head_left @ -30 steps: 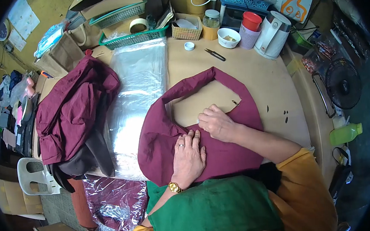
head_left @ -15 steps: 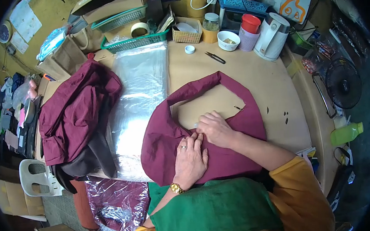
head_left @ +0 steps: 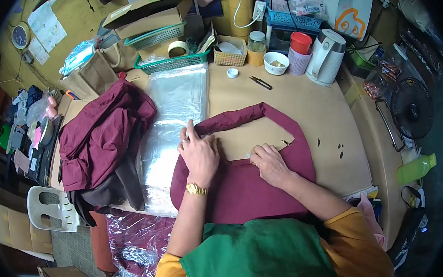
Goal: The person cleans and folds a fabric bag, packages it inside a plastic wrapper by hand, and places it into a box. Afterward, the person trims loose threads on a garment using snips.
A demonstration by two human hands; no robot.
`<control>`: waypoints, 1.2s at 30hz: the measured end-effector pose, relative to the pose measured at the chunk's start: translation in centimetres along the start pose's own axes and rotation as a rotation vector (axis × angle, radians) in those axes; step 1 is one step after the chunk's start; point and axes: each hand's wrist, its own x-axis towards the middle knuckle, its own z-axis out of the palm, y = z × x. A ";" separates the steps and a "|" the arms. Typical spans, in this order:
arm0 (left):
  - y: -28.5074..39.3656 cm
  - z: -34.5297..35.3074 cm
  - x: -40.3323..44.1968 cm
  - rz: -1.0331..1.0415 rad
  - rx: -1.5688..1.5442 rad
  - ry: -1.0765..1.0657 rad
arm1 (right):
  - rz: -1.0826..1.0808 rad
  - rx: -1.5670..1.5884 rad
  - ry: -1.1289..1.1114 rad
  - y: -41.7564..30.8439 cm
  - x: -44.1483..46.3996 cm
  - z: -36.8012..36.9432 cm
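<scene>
While the left hand [head_left: 200,156] lies half-open on the bag [head_left: 247,199], the right hand [head_left: 270,165] alongside apparently pinches the bag's edge.

Fisheye distortion bends the table [head_left: 337,155] toward its outer edges; black vignetting closes the corners. Lighting is moderately bright over the table, dimmer on the floor right of it. White glare marks the plastic sheets [head_left: 172,137] on its left side.
</scene>
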 end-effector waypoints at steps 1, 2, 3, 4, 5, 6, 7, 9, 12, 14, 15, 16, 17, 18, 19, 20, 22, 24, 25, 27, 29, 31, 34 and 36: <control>-0.7 1.0 0.5 -0.061 -0.044 -0.032 | -0.004 -0.012 -0.006 0.0 -0.1 0.0; -1.6 2.0 0.7 -0.122 -0.087 -0.065 | -0.007 -0.023 -0.013 -0.2 -0.2 0.0; -2.2 2.0 1.2 -0.053 -0.026 -0.116 | -0.010 -0.019 -0.010 -0.2 -0.3 -0.1; -2.4 2.0 1.1 -0.054 -0.021 -0.115 | 0.003 0.014 -0.012 -0.2 -0.4 -0.3; -2.5 2.1 0.8 -0.135 -0.221 -0.159 | 0.015 0.047 -0.015 -0.1 -0.4 -0.5; -2.0 1.1 0.8 -0.215 -0.424 -0.201 | 0.011 0.048 -0.014 0.2 -0.2 -0.8; -1.4 0.1 0.3 -0.145 -0.440 -0.149 | 0.071 0.098 -0.072 0.5 0.0 -1.1; -1.2 0.0 -1.2 -0.238 -0.707 -0.228 | 0.140 0.156 -0.136 0.3 0.6 -1.8; -1.6 1.3 -3.0 -0.545 -1.245 -0.425 | 0.406 0.588 -0.123 -0.3 3.7 -2.0; -1.5 2.2 -4.1 -0.618 -1.397 -0.516 | 0.210 0.719 0.070 -1.5 6.1 -0.9; -1.4 2.7 -4.5 -0.631 -1.474 -0.545 | 0.214 0.721 0.071 -1.2 7.2 0.6; -1.4 3.0 -4.6 -0.631 -1.473 -0.552 | 0.175 0.607 0.061 -0.4 8.1 3.1; -1.4 3.3 -4.8 -0.597 -1.518 -0.509 | 0.137 0.493 0.049 0.2 8.6 4.7; -1.6 3.4 -4.7 -0.561 -1.563 -0.462 | 0.139 0.492 0.050 0.4 9.3 5.2; -2.1 3.4 -4.5 -0.577 -1.518 -0.568 | 0.145 0.482 0.078 0.7 9.9 5.6; -2.2 3.5 -4.5 -0.579 -1.521 -0.566 | 0.149 0.472 0.102 1.0 10.3 5.9; -1.8 2.6 -4.4 -0.603 -1.604 -0.530 | 0.210 0.502 0.146 -0.2 10.1 4.1; -1.9 3.0 -4.6 -0.612 -1.640 -0.527 | 0.194 0.519 0.144 -1.5 8.4 2.2; -1.9 3.2 -4.6 -0.616 -1.673 -0.527 | 0.221 0.462 0.023 -2.4 6.8 3.0; -2.4 3.9 -4.9 -0.588 -1.689 -0.541 | 0.251 0.529 0.075 -2.7 6.0 4.3; -2.3 3.9 -4.9 -0.559 -1.706 -0.547 | 0.269 0.521 0.062 -2.1 7.2 4.9; -2.1 3.1 -4.5 -0.590 -1.636 -0.526 | 0.245 0.484 0.089 -2.3 8.4 5.1; -2.7 5.6 -5.2 -0.581 -1.724 -0.456 | 0.203 0.404 0.037 -3.9 7.4 4.3; -3.3 5.7 -5.1 -0.567 -1.687 -0.522 | 0.213 0.502 0.030 -3.8 6.8 4.2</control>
